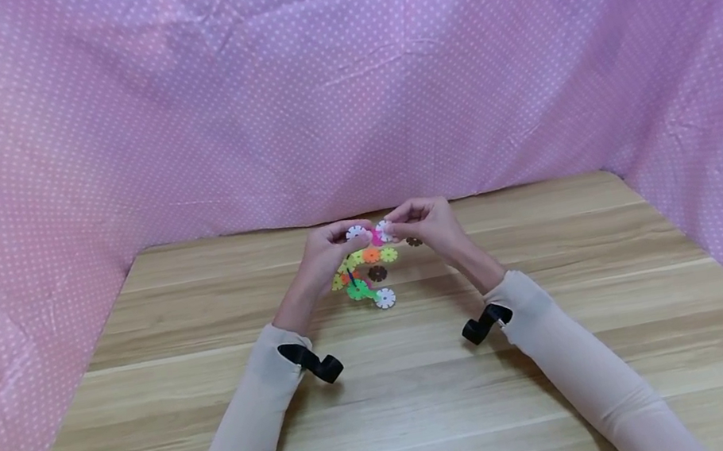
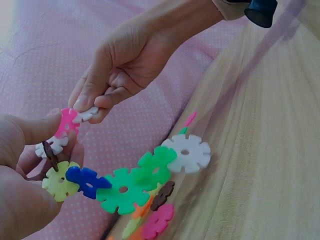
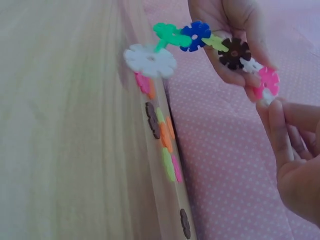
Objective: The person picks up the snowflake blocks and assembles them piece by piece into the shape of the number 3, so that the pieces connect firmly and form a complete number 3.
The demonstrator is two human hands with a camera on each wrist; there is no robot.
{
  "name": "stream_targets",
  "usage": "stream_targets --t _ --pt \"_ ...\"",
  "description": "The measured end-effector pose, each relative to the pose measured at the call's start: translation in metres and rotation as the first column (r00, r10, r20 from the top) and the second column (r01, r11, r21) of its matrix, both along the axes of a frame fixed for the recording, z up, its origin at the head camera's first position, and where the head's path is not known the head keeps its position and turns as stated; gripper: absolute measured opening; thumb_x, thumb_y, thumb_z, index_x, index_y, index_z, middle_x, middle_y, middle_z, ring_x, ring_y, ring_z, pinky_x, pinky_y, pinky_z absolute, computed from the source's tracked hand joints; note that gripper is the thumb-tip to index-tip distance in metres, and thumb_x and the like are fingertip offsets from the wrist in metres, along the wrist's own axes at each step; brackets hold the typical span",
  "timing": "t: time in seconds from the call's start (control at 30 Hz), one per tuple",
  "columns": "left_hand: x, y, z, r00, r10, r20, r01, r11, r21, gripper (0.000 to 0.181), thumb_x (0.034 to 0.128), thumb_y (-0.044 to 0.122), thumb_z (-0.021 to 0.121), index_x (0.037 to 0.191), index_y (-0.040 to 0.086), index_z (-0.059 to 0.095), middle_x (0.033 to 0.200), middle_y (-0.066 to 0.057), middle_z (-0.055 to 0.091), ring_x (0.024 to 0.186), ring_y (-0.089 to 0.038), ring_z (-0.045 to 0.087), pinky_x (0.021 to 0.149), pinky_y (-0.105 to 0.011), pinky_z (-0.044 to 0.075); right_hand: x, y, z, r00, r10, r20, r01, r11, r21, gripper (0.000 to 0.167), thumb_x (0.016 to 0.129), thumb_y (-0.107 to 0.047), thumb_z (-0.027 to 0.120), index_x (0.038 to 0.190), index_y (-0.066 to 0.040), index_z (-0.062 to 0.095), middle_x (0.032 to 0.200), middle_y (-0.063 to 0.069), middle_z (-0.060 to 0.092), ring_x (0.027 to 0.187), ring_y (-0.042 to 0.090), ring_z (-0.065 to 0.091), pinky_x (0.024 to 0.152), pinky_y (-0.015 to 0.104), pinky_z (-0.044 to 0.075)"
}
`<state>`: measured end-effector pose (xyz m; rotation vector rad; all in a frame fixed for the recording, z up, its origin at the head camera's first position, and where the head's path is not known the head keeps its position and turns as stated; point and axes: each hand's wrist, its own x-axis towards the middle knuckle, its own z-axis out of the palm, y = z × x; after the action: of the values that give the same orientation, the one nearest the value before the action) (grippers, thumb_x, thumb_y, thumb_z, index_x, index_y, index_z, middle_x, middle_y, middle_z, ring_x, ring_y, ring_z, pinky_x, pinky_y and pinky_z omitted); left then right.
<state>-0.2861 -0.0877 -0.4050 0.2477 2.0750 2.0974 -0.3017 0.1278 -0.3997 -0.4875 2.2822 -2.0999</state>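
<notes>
Both hands hold up a chain of notched plastic discs above the far part of the table. My left hand [image 1: 330, 251] pinches it near a pink disc [image 2: 68, 122]. Between thumb and fingers, my right hand [image 1: 433, 227] pinches a white disc [image 2: 86, 115] that meets the pink one's edge; whether it is fully slotted in cannot be seen. From the left hand the chain runs through a brown disc [image 3: 235, 53], a yellow disc [image 2: 61, 181], a blue disc [image 2: 89, 182] and green discs [image 2: 123, 190] to a white end disc [image 2: 187, 153], which hangs free.
Below the chain, loose discs lie on the wooden table [image 1: 395, 413]: an orange disc [image 1: 372, 255], a yellow-green disc [image 1: 389, 254], brown discs [image 1: 378, 273] and pink ones [image 2: 158, 221]. A pink dotted cloth [image 1: 339, 100] hangs behind the table and at its sides.
</notes>
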Motion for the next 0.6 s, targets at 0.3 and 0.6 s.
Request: stream_targets --t 0.3,0.6 --pt "-0.005 -0.006 -0.003 0.994 -0.091 0.065 0.095 0.993 -0.073 0.032 0.0999 0.019 0.064 0.129 0.007 0.068 0.13 -0.009 0.065 0.115 -0.021 0.061 0.113 -0.049 0.046 0.002 -0.004 0.001 0.997 0.005 0.077 -0.01 0.998 0.055 0.021 0.088 -0.001 0.077 0.106 0.009 0.07 0.077 -0.007 0.074 0.07 0.013 0.071 0.062 0.022 0.057" --pt "-0.007 -0.017 -0.001 0.981 -0.185 0.061 0.193 0.962 -0.193 0.031 0.1001 0.019 0.063 0.13 0.012 0.067 0.129 -0.012 0.065 0.111 -0.02 0.061 0.107 -0.05 0.05 0.0 -0.002 0.004 0.992 0.091 0.084 -0.106 0.977 0.186 0.021 0.091 -0.007 0.076 0.109 0.003 0.073 0.09 0.006 0.076 0.077 0.012 0.071 0.079 0.045 0.063"
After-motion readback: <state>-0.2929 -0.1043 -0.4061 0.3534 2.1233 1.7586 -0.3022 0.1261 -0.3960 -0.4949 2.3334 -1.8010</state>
